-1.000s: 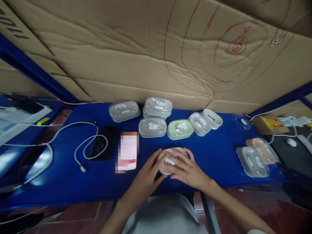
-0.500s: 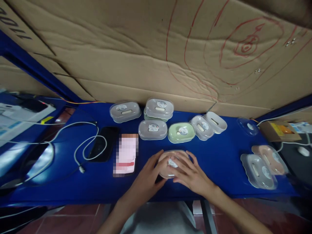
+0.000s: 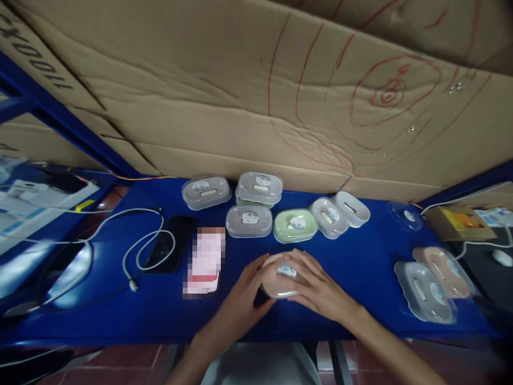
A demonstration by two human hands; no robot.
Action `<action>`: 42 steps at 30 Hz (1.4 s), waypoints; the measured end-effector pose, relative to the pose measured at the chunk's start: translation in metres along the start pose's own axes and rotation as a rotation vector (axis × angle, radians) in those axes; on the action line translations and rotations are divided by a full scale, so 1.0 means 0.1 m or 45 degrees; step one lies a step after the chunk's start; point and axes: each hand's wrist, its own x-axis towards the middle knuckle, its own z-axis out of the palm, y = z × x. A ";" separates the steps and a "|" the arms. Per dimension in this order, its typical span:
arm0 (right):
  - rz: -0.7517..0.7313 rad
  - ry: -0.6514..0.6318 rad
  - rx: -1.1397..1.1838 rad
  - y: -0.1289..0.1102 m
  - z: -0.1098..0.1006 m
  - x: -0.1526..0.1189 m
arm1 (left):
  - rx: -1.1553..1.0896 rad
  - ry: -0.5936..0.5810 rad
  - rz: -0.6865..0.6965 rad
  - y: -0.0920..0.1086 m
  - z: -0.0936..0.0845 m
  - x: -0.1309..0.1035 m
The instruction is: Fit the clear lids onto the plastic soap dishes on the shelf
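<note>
A pink oval box with a clear lid and a round label is on the blue table in front of me. My left hand grips its left end, fingers over the lid and thumb at the near side. My right hand lies across the lid's right part, its fingers around that end. Just behind stand a green lidded box and a grey lidded box.
More lidded boxes stand along the cardboard wall, among them a grey one. A white box has no lid. Further right lie a loose clear lid and a grey box. Phones and a white cable are at left.
The view has tilted up slightly, so the table things appear lower. My right hand's fingers have drawn closer together over the pink box's lid. My left hand keeps its hold.
</note>
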 end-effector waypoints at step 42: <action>0.582 0.091 -0.118 1.99 -0.51 0.41 | 0.373 -0.073 0.262 0.11 0.04 0.01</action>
